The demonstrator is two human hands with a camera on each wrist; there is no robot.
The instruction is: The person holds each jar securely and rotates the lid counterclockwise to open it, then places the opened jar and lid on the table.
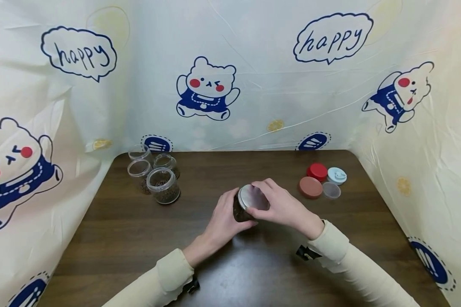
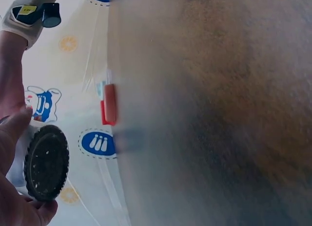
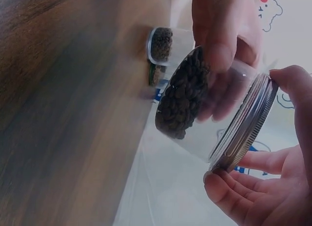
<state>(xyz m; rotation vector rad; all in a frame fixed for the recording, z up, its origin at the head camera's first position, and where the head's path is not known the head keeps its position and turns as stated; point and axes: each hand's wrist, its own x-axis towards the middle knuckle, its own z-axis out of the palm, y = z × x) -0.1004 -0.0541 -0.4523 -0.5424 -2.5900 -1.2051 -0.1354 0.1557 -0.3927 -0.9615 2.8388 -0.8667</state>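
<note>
A clear jar (image 3: 183, 101) partly filled with dark beans is held up off the table in front of me. My left hand (image 1: 223, 217) grips its body, fingers on the far side and thumb on the near side. A silver screw lid (image 1: 249, 197) sits over the jar's mouth. My right hand (image 1: 286, 206) holds that lid by its rim, thumb and fingers on opposite sides. The lid's ridged edge lies against the jar's neck in the right wrist view. From the left wrist the jar's dark underside (image 2: 47, 162) shows.
At the back left stand several lidless clear jars, the nearest glass jar (image 1: 164, 187) with dark contents. To the right lie a pink lid (image 1: 310, 188), a red lid (image 1: 317, 171), a light blue lid (image 1: 336, 175) and a translucent lid (image 1: 331, 190). A printed cloth (image 1: 253, 42) surrounds the brown table (image 1: 111, 251).
</note>
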